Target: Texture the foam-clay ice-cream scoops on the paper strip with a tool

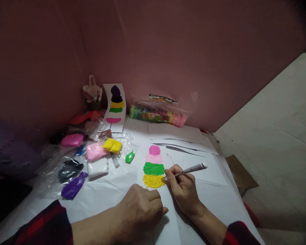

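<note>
Right hand (183,187): closed in a pencil grip on a striped-handled fork (193,168).
Left hand (142,211): curled on the paper sheet (170,234); whether it grips anything cannot be told.
Step, as judged: scoring texture; the next stroke calls for light, even pressure.
Fork axis: tines pointing left, handle slanting up past the right hand.
Yellow clay band (153,181): at the tines, just beyond the left hand; long axis crosswise.

Packets (95,150) lie left of the sheet (171,228), papers (207,172) right (a bagged pack (153,115) behind, by the wall (168,51)).
</note>
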Tool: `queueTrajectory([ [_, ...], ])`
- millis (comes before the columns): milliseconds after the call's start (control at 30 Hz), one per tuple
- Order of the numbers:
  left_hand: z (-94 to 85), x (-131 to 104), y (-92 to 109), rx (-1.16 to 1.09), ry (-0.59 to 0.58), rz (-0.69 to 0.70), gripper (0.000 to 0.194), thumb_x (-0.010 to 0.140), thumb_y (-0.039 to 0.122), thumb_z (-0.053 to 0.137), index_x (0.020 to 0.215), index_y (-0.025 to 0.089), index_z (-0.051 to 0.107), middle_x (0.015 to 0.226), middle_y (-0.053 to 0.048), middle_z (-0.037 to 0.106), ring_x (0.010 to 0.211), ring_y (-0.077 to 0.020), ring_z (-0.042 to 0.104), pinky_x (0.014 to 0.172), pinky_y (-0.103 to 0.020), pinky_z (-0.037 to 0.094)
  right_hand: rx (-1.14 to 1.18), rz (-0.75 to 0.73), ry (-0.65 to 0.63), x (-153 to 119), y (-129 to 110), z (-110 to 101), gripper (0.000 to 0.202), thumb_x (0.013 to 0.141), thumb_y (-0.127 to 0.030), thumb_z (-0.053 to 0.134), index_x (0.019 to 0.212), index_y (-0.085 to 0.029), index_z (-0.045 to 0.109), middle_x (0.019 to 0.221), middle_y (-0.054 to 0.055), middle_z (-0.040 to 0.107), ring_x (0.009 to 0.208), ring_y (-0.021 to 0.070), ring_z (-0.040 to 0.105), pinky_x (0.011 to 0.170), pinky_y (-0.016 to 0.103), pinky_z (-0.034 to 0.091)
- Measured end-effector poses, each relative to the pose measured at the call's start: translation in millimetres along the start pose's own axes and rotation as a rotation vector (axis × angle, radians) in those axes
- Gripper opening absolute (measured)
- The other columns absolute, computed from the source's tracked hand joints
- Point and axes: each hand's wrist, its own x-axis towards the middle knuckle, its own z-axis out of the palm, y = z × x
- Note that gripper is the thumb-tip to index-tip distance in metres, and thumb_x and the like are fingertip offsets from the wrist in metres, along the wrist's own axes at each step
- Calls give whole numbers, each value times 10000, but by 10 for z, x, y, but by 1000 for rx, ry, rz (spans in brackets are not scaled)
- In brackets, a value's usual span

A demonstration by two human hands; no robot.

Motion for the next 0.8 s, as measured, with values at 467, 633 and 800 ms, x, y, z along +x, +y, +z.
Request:
queueTrajectory([
  [467,8,-15,0,-28,-5,-14,275,922,168,455,662,161,545,607,-3,594,423,-116,478,378,-268,314,-57,56,18,20,30,15,351,965,-375,479,653,-215,455,522,-53,416,457,112,401,470,223,346],
  [633,11,-20,2,-24,3,-13,292,924,166,443,647,165,535,590,6,566,411,-112,442,370,-272,277,-80,71,30,32,38,19,353,966,-381,473,652,-221,440,516,-57,409,455,115,394,474,227,342],
  [800,-7,-6,9,-40,-1,-22,276,915,158,451,655,161,543,601,2,577,418,-112,451,381,-270,278,-106,67,40,48,34,17,356,970,-370,466,649,-221,439,520,-55,420,457,113,402,488,231,345],
])
